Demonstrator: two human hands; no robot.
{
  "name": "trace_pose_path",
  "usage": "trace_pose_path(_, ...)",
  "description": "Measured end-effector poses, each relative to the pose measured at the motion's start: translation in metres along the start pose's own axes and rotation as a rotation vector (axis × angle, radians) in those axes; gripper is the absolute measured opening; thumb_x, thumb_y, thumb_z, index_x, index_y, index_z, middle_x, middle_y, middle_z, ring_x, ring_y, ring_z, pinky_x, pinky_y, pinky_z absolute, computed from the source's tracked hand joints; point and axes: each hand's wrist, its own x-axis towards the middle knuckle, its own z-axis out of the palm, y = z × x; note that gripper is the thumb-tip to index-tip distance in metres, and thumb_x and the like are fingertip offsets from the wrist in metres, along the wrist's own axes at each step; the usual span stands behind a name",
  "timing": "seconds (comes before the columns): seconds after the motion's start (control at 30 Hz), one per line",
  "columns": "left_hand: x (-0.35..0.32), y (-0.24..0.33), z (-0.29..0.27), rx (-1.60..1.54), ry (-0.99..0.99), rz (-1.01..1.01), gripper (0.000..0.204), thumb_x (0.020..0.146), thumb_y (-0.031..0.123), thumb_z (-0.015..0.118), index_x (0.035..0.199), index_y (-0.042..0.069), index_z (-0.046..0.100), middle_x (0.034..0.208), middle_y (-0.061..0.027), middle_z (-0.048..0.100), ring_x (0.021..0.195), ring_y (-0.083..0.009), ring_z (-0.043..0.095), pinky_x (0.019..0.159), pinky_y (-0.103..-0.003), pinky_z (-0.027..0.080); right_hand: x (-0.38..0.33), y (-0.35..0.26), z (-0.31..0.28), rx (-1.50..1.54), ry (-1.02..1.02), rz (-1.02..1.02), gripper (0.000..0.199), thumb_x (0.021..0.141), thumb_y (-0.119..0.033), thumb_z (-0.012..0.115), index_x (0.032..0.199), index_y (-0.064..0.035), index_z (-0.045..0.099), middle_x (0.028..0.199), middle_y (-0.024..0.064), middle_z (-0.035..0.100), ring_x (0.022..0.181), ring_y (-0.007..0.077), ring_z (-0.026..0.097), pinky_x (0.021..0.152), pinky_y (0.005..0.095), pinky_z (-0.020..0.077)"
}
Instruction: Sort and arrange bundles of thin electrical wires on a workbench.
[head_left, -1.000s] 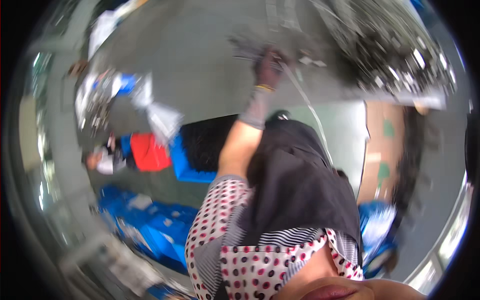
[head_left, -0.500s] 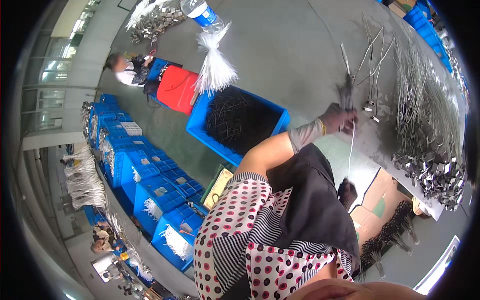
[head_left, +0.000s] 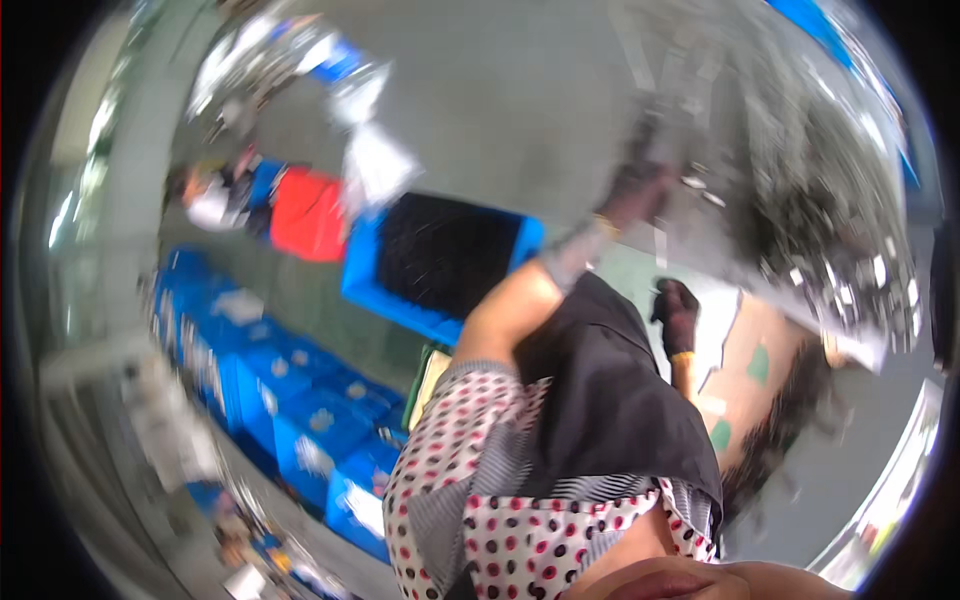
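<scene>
Workshop, grey work surface [head_left: 520,100] across the top, heavy motion blur. Nearest: wearer's black apron [head_left: 610,410] and dotted sleeve [head_left: 445,430]. Right hand [head_left: 678,312], dark glove, is up just past the apron, near a white panel [head_left: 712,310]; fingers curled in, can't tell if anything is in them. Brown cardboard [head_left: 765,385] with green patches to its right. Left hand [head_left: 640,190], dark glove, is farther out over the grey surface; fingers look closed round a dark bundle [head_left: 645,128], probably, given the smear. Bundle sticks out past the hand, away from the body. Short pale strand [head_left: 660,245] shows between the hands. Right of left hand: heap of pale strands [head_left: 800,110] with dark, white-flecked ends. Left: blue bin [head_left: 530,237] holding black material [head_left: 450,245]. Then white bunch [head_left: 380,165], red item [head_left: 308,213], rows of blue crates [head_left: 250,390]. Farthest left, a co-worker [head_left: 212,203], blurred.
</scene>
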Motion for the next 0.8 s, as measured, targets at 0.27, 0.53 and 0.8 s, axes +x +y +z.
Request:
trace_pose_path(0.27, -0.026, 0.012, 0.028, 0.373, -0.225, -0.184, 0.032, 0.088, 0.033, 0.071, 0.086, 0.001, 0.071, 0.072, -0.003, 0.067, 0.06, -0.0103, 0.062, 0.053, -0.026, 0.048, 0.062, -0.102, 0.028, 0.057, 0.105, 0.015, 0.07, 0.094, -0.061, 0.042, 0.115, 0.0028, 0.061, 0.098, 0.0161, 0.068, 0.075, 0.0183, 0.062, 0.052, 0.0302, 0.0472)
trace_pose_path(0.53, 0.062, 0.023, -0.005, 0.565, -0.189, -0.258, 0.034, 0.086, 0.037, 0.071, 0.087, 0.003, 0.073, 0.072, -0.0036, 0.069, 0.058, -0.0115, 0.059, 0.055, -0.028, 0.047, 0.173, -0.126, 0.029, -0.38, 0.172, -0.223, 0.061, 0.095, -0.053, 0.045, 0.109, 0.0029, 0.064, 0.095, 0.0218, 0.069, 0.081, 0.0355, 0.068, 0.067, 0.044, 0.0541)
trace_pose_path(0.8, 0.133, 0.019, -0.053, 1.163, -0.159, -0.25, 0.044, 0.085, 0.045, 0.066, 0.09, 0.002, 0.072, 0.072, -0.0108, 0.07, 0.071, -0.0259, 0.069, 0.07, -0.037, 0.051, 0.37, -0.175, 0.016, -0.945, 0.455, -0.386, 0.03, 0.091, -0.027, 0.05, 0.104, -0.0053, 0.066, 0.102, 0.0241, 0.067, 0.095, 0.0441, 0.064, 0.079, 0.0507, 0.0527)
